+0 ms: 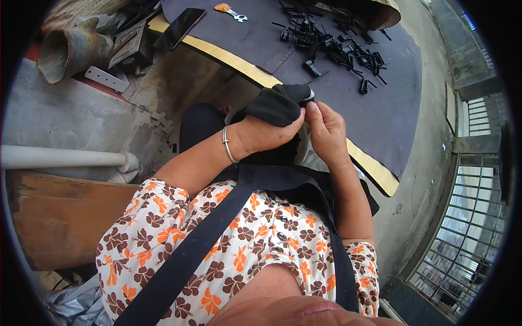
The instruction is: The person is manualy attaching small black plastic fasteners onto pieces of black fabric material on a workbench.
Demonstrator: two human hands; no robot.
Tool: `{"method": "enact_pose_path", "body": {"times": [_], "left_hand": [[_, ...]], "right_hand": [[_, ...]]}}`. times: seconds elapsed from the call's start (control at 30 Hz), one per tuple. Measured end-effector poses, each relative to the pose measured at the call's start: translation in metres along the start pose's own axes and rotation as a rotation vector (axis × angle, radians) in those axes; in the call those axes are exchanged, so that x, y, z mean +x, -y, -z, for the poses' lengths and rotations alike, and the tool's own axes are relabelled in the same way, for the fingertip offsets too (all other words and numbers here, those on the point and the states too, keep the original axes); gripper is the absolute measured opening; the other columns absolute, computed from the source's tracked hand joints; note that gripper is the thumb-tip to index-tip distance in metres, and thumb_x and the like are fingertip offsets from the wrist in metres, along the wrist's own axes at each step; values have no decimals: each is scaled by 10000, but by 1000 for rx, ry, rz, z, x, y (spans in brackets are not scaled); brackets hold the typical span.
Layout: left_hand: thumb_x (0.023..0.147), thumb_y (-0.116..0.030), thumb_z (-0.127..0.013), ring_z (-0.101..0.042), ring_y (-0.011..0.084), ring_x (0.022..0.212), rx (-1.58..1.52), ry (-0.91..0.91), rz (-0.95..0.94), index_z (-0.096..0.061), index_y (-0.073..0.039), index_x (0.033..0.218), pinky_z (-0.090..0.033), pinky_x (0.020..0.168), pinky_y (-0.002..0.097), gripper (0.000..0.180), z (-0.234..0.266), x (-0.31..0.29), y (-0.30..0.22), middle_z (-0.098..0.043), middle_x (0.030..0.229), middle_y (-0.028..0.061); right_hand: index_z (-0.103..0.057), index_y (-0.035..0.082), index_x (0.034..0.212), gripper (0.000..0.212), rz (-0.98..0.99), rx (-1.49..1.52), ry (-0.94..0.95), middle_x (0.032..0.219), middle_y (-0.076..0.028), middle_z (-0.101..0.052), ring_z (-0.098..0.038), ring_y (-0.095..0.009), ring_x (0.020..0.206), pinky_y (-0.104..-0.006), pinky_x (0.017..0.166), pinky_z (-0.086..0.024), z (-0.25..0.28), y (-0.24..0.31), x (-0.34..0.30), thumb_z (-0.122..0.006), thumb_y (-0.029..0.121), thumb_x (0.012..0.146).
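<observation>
A rusty pipe (68, 49) lies at the far left, with a dark phone (180, 27) on the edge of the black counter (380, 108). The left hand (266, 130), a bangle (228, 144) on its wrist, wears a black fingertip cover and pinches a small black clip (308, 96); the bare right hand (326, 127) grips the same clip just beside it, above the counter's near edge. More black clips (337, 46) lie scattered farther back.

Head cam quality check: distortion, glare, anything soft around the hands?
Head view: strong fisheye, black corners, the yellow board edge bows; even daylight, no hard glare, window grille bright; left hand in a black partial glove and right hand sharp; small part between them mostly hidden; black clips small but distinct.
</observation>
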State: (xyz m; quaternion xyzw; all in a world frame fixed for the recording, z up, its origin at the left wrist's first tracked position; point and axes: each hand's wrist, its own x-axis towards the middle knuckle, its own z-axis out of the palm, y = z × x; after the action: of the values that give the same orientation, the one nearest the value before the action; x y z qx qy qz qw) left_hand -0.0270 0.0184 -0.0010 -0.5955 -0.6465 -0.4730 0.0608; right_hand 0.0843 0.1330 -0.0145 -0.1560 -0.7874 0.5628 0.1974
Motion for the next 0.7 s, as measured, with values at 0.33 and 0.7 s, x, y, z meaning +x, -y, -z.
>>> {"method": "enact_pose_path", "body": {"times": [0.33,0.7], "left_hand": [[881,-108,-535,-545,144,716,-548,42,428,-533,16,1009,-447,630,261,177,2,-5,8,-569,871,86],[881,-61,-461,-492,58,727,-746,306,555,-488,-7,1167,-443,645,213,292,14,5,-10,-558,875,14]], "right_hand": [[-592,-18,991,173,-66,-51,95,793,-1,-592,-515,-58,728,-211,665,-436,21,12,-5,-590,102,867],[-563,21,785,102,-27,225,-45,695,85,-474,-420,6,663,-162,578,-364,16,22,2,-653,57,818]]}}
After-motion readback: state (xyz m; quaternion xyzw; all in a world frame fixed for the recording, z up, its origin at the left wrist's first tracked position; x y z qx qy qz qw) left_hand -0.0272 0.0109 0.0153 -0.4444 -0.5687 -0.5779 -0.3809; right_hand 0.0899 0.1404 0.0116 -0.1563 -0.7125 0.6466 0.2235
